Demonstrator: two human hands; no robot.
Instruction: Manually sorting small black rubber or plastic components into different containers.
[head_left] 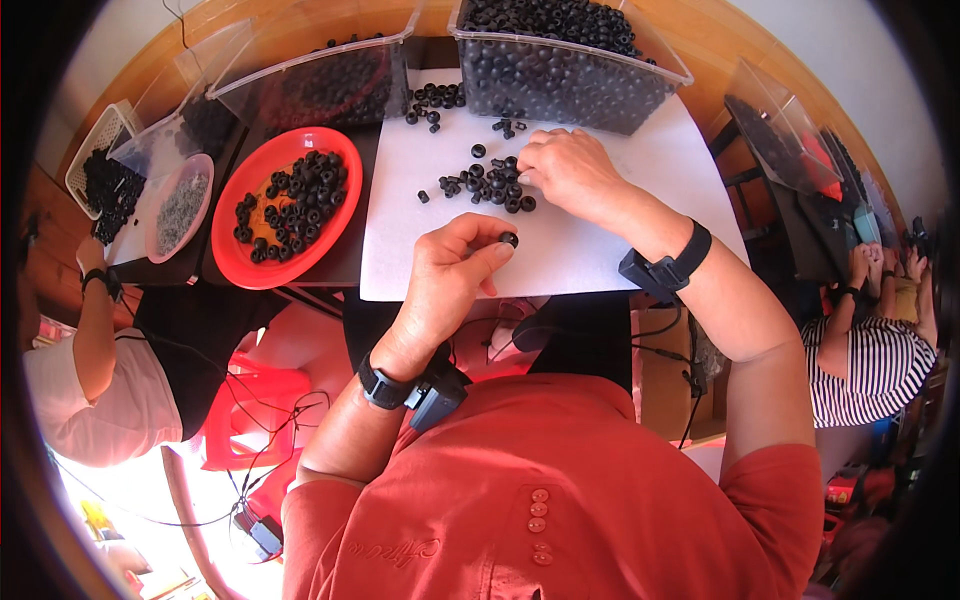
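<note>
Just above the near edge of a white sheet, my left hand (pixel 450 265) pinches a small round black part (pixel 509 239) between thumb and forefinger. A loose pile of black parts (pixel 488 187), several round with holes and some smaller ones, lies on the white sheet (pixel 410 250) ahead of that hand. My right hand (pixel 570 170) is at the pile's right side, its fingers bent and pressed together. Whatever those fingertips grip, if anything, is hidden from view.
Clear bins of black parts (pixel 570 80) stand at the back. To the left are a red plate (pixel 228 225) of round black parts, a pink bowl (pixel 205 195) and a white basket (pixel 75 165). Other people work at both sides, and cables (pixel 245 420) hang lower left.
</note>
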